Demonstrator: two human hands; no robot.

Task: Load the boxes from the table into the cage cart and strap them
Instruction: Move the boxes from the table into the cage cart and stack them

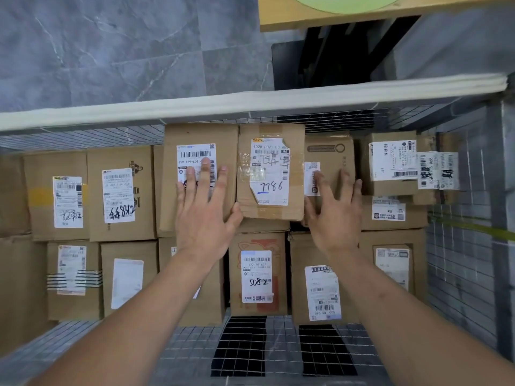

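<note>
Fingers [205, 168] of the left hand [206, 218] are shown straight and spread, laid flat on the top of a tall box [195, 135] with a barcode label, while the thumb lies against the near left corner of the taped box [270, 171] marked 7786; nothing is gripped. Fingers [320, 182] of the right hand [334, 218] are likewise extended and splayed, resting on a plain box [328, 151] just right of the taped box, with nothing enclosed. The taped box is seen between the two hands, standing higher than the lower layer. All boxes are contained in the cage cart [459, 260], whose wire mesh wall is visible at the right and whose mesh floor shows at the near edge. A lower layer of boxes is packed side by side from left to right, among them one labelled 5082 [256, 277] near the middle. A white padded bar [250, 104] is seen across the far top edge of the cart. At far right, the corner of a wooden desk [320, 15] is visible above the grey tiled floor [111, 51].
</note>
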